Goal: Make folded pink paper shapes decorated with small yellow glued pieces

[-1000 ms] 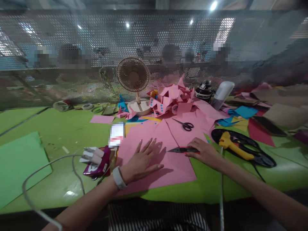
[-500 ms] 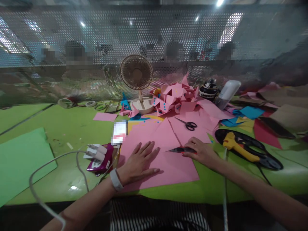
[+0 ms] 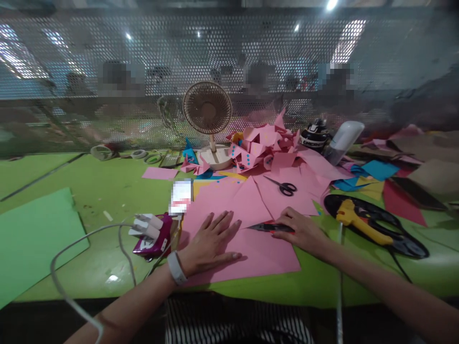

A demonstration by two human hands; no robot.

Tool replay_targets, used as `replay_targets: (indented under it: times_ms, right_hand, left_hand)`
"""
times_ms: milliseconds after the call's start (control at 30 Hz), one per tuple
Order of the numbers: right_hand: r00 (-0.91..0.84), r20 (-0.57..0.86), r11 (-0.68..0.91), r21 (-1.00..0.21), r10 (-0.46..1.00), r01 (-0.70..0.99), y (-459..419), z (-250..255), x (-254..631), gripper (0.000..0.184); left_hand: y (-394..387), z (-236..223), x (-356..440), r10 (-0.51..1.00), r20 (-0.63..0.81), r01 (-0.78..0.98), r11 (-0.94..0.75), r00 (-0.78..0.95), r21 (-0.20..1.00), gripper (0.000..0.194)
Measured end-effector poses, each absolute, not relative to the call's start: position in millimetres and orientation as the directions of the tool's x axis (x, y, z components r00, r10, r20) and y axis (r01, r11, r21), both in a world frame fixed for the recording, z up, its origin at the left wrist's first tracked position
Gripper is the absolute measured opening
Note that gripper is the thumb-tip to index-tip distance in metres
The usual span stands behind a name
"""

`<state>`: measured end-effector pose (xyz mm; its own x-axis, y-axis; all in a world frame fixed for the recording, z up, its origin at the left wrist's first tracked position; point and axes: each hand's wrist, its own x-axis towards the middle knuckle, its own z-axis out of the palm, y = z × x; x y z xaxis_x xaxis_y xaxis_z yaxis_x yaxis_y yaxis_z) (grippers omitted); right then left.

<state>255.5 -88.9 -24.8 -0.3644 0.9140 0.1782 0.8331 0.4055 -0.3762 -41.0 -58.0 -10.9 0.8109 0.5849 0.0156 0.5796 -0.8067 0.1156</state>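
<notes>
My left hand [image 3: 210, 246] lies flat on a large pink sheet [image 3: 265, 260], its fingers spread and the thumb stretched to the right. My right hand [image 3: 299, 228] is closed around a pointed black-and-red cutting tool [image 3: 264, 227], whose handle is partly hidden by the fingers. The tool lies low over the pink sheet, its tip pointing left toward my left hand's fingertips. Beyond it, black-handled scissors [image 3: 286, 188] rest on more pink paper. Left of my left hand are a phone [image 3: 181, 197] and a purple power block [image 3: 158, 241] with a white plug in it.
Folded pink pieces [image 3: 263, 143] are heaped at the back beside a small fan [image 3: 208, 110]. A yellow-and-black glue gun [image 3: 362, 222] lies at right. A green sheet [image 3: 36, 243] covers the left side. A white cable [image 3: 57, 286] loops near my left arm. Perforated metal panels [image 3: 215, 52] stand behind.
The whole view has shifted slightly, so everything appears a little further right. Both hands keep nearly the same places on the pink sheet.
</notes>
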Motion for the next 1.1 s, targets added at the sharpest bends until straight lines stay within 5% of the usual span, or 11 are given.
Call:
replay_targets:
  times_ms: [467,1100]
  right_hand:
    - [-0.345,0.250,0.411,-0.298,0.905,0.862,-89,-24,281,0.026]
    - [-0.374,0.189,0.418,-0.348,0.908,0.839,-80,-27,274,0.028]
  left_hand:
    - [-54,-17,-16,0.589,0.068,0.584,-0.808,0.806,0.076,0.075]
    - [-52,-13,-36,0.579,0.040,0.572,-0.813,0.814,0.109,0.074]
